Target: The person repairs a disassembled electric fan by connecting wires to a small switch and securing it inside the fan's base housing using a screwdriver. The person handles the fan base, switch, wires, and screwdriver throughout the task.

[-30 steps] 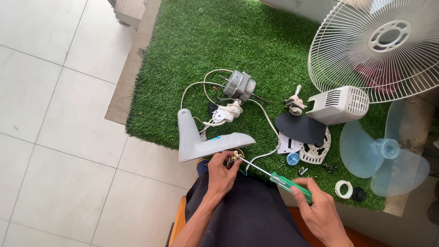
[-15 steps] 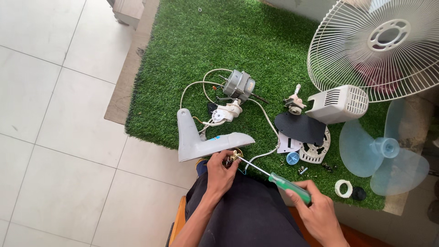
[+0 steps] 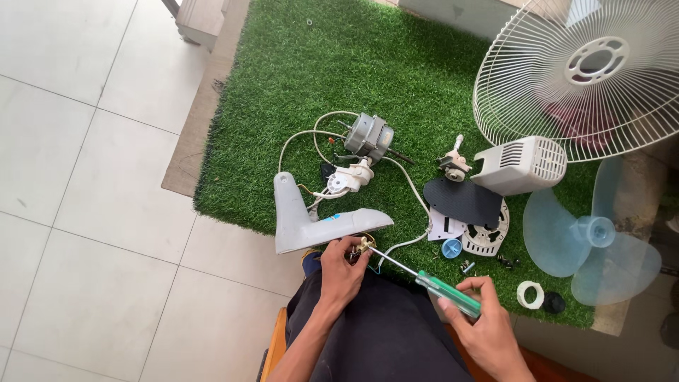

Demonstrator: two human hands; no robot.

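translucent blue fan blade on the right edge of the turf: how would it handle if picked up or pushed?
The fan blade looks like thin translucent plastic, so probably light for its size. Its broad lobes would likely flex a little and might crack if gripped at an edge. It lies flat, partly on the green turf, so a push would probably drag rather than roll.

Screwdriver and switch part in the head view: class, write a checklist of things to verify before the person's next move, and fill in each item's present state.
1. Right hand grips the green-handled screwdriver by its handle: ok.
2. Screwdriver tip meets the small brass-coloured part held by the left hand: ok.
3. Tip seated in a screw head: cannot tell, too small to see.
4. Grey fan housing lies steady, partly on the grass mat: ok.
5. White cable from the motor lies away from the screwdriver shaft: cannot tell, a strand runs close under it.
6. Loose screws gathered in a container: not ok, they lie in the grass.
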